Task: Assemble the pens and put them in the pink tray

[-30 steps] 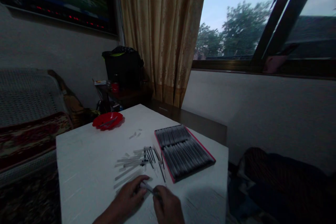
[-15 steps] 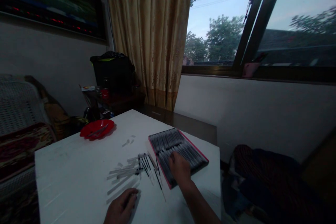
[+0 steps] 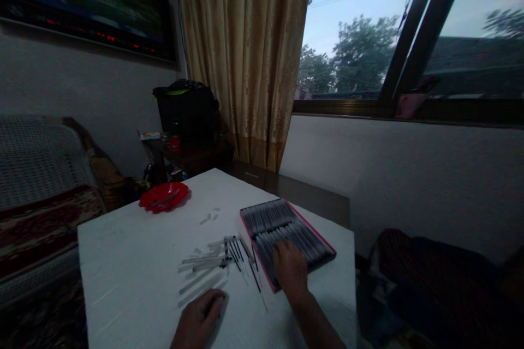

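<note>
My right hand (image 3: pixel 291 267) lies over the near row of a flat, pink-edged box (image 3: pixel 323 234). Two rows of slim grey-black sticks in clear sleeves (image 3: pixel 266 217) fill this box. The right fingers are bent down among the sticks, and what they grip is hidden. On the table to the left, my left hand (image 3: pixel 199 316) rests with its fingers curled in; nothing shows in it. Between the hands lie several thin black-and-pale sticks (image 3: pixel 256 279). Beside them, translucent empty-looking sleeves (image 3: pixel 200 279) are spread in a loose pile, close above the left hand.
A red scalloped dish (image 3: pixel 164 197) with slender pieces in it stands at the white table's (image 3: pixel 131 262) far left. Small clear scraps (image 3: pixel 210 217) lie near the middle. A woven chair (image 3: pixel 41 158) is at the left, and dark cloth (image 3: pixel 426 278) is heaped beyond the right edge.
The whole view has shifted, so the table and box sit slightly further right. My right hand stays over the near row, its fingers a little lower against it; the left hand remains curled.
</note>
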The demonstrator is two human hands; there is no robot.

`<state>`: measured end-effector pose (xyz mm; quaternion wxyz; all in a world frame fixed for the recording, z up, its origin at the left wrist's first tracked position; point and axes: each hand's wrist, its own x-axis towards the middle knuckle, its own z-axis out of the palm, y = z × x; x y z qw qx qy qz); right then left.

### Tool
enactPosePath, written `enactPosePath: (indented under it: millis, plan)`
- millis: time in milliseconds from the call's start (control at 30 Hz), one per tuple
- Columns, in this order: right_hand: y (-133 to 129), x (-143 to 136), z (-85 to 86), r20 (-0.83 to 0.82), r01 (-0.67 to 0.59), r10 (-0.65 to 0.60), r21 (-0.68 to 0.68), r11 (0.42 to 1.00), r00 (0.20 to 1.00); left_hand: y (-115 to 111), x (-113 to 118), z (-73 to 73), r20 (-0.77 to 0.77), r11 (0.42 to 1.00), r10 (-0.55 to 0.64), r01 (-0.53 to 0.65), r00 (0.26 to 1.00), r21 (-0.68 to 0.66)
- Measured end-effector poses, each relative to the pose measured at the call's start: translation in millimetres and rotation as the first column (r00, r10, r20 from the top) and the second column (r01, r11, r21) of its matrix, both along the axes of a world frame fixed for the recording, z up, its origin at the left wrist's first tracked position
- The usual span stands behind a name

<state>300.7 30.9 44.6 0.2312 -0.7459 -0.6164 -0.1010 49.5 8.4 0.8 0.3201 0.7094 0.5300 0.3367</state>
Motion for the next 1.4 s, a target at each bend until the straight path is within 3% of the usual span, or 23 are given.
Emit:
enactPosePath:
  millis: [100,200,267,333,467,667,867,1000,1133,1267,1400]
  plan:
    - [-18.8,-16.1,-14.9,-0.033,-0.148,0.155,0.158,0.976,0.987,-1.7,1.6,2.0,-0.027,0.999,-0.041,0.041,0.999,-0.007]
    - [-38.8,-41.2,-38.2,-0.034,-0.391,0.426,0.334,0.858,0.904,-2.7,4.4,6.1,-0.039,0.999,-0.042,0.042,0.998,-0.003]
    - [-47.3,-55.2,-52.5,0.002,-0.528,0.559,0.331,0.782,0.829,-2.8,6.9,11.0,-0.062,0.999,-0.053,0.053,0.997,-0.008]
    - [-50.1,-62.7,-62.3,0.008,-0.59,0.614,0.286,0.755,0.789,-0.9,8.6,17.7,-0.113,0.997,-0.078,0.075,0.991,-0.031]
    - [-45.9,-61.9,-69.1,-0.027,-0.581,0.604,0.243,0.777,0.796,16.5,1.6,35.9,-0.282,0.994,-0.104,0.089,0.954,-0.068]
    - [-43.1,-61.4,-70.0,-0.045,-0.57,0.599,0.257,0.78,0.8,77.2,-31.6,63.7,-0.425,0.997,0.082,-0.074,0.902,0.035]
    - [-41.3,-62.5,-72.8,-0.035,-0.559,0.578,0.217,0.8,0.815,117.7,-24.9,64.1,-0.596,0.994,0.105,-0.085,0.796,0.062]
    - [-40.3,-62.2,-74.8,-0.044,-0.549,0.573,0.236,0.802,0.818,127.3,-12.0,59.2,-0.653,0.998,0.065,-0.067,0.755,0.021]
    - [-40.7,-63.9,-73.0,-0.061,-0.527,0.558,0.257,0.81,0.828,130.3,-13.3,59.2,-0.666,0.998,0.03,-0.061,0.746,-0.022]
    - [-42.8,-65.4,-66.9,-0.085,-0.507,0.543,0.26,0.822,0.836,124.8,-22.7,64.9,-0.638,0.995,0.079,-0.104,0.766,-0.002]
    - [-43.6,-64.8,-66.0,-0.107,-0.499,0.542,0.277,0.821,0.833,104.4,-28.6,71.0,-0.547,0.989,0.142,-0.134,0.825,0.056]
